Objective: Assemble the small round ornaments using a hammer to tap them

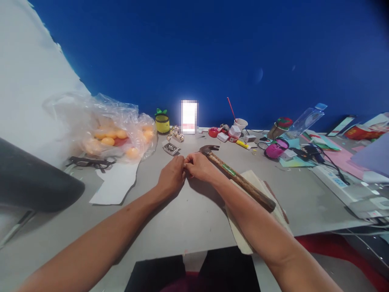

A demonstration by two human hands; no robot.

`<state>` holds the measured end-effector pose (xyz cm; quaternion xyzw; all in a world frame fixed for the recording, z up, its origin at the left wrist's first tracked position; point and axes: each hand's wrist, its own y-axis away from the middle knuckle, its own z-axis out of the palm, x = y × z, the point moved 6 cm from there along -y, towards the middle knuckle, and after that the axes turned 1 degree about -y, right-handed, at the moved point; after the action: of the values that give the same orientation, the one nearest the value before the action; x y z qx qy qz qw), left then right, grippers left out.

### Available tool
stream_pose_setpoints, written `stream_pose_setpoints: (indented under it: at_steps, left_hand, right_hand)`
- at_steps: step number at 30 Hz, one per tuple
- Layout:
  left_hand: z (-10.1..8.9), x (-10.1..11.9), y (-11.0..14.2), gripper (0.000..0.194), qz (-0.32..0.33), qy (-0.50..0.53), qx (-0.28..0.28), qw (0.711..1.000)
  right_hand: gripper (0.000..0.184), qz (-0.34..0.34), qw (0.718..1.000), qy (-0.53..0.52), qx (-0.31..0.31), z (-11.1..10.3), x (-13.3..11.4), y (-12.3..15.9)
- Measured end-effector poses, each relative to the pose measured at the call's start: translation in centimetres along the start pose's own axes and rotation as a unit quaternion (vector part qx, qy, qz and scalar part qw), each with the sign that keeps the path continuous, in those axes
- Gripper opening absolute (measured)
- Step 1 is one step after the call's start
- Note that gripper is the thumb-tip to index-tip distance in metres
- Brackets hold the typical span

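Note:
My left hand (172,173) and my right hand (199,165) meet over the middle of the grey table (182,227). Both are closed, fingertips pinched together at one spot; whatever lies between them is too small and covered to make out. Just beyond my left hand is a small open box (171,147) of shiny little metal pieces. A claw hammer (243,180) with a worn wooden handle lies by my right hand, its head towards the wall and its handle across a folded beige cloth (252,178), partly under my right forearm.
At left are a clear plastic bag (118,117) of orange fruit, dark-framed glasses (91,162), white paper (117,186) and a dark cylinder (36,174). Along the blue wall stand a yellow pot (162,124), a glowing screen (189,115) and a paper cup (241,123). Cables and papers crowd the right.

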<state>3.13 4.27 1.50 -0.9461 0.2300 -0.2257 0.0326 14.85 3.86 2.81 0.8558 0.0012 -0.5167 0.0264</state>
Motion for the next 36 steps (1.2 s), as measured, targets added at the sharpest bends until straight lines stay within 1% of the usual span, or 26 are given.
stream_pose_setpoints:
  at_steps: [3,6,9,11,14,16,19,21,23,25,27,29,31,33,36]
  left_hand:
    - [0.0,-0.4,-0.1,0.016,-0.034,0.071,0.006,0.997]
    - [-0.1,-0.7,-0.2,0.016,-0.040,0.138,0.017,0.989]
    - [-0.3,-1.0,-0.4,0.012,-0.030,0.207,0.023,0.978]
    - [-0.3,-1.3,-0.4,0.020,-0.028,0.239,0.028,0.970]
    - [-0.4,-1.5,-0.4,0.033,-0.021,0.260,0.032,0.965]
    - [-0.2,-1.3,-0.3,0.039,-0.004,0.260,0.025,0.965]
    - [0.1,-0.8,-0.2,0.043,0.017,0.249,0.004,0.968]
    - [0.1,-0.5,-0.1,0.046,0.018,0.255,-0.004,0.967]
    - [-0.2,-0.2,0.0,0.048,0.017,0.285,-0.003,0.958]
    - [-0.7,0.1,0.0,0.051,0.016,0.337,-0.002,0.942]
    - [-1.0,0.2,0.1,0.052,0.011,0.389,-0.007,0.921]
    - [-1.2,0.2,0.1,0.046,-0.002,0.434,-0.015,0.901]
    - [-1.0,-0.1,0.0,0.039,-0.028,0.480,-0.028,0.877]
    - [-0.5,-0.3,-0.1,0.035,-0.061,0.528,-0.048,0.846]
    - [0.3,-0.5,-0.2,0.034,-0.087,0.583,-0.075,0.804]
  right_hand:
    - [0.020,0.022,0.996,-0.078,-0.031,0.2,0.4,-0.1]
    - [0.016,0.043,0.976,-0.205,-0.065,0.1,0.7,-0.2]
    - [0.026,0.052,0.953,-0.289,-0.081,-0.3,1.0,-0.2]
    - [0.032,0.052,0.948,-0.299,-0.094,-0.4,1.1,-0.2]
    - [0.032,0.047,0.953,-0.280,-0.105,-0.2,1.3,-0.2]
    - [0.030,0.048,0.960,-0.257,-0.099,-0.1,1.4,-0.3]
    - [0.028,0.059,0.970,-0.225,-0.072,-0.1,1.9,-0.5]
    - [0.031,0.065,0.967,-0.235,-0.071,0.0,2.1,-0.6]
    - [0.036,0.063,0.958,-0.268,-0.082,0.1,2.2,-0.6]
    - [0.041,0.053,0.948,-0.303,-0.084,0.0,2.1,-0.7]
    - [0.045,0.047,0.943,-0.323,-0.071,-0.2,2.2,-0.8]
    - [0.046,0.044,0.944,-0.322,-0.056,-0.4,2.3,-1.0]
    - [0.046,0.042,0.951,-0.302,-0.045,-0.6,2.6,-1.1]
    - [0.045,0.036,0.962,-0.268,-0.041,-0.6,3.0,-1.2]
    - [0.040,0.019,0.979,-0.198,-0.033,-0.5,3.3,-1.3]
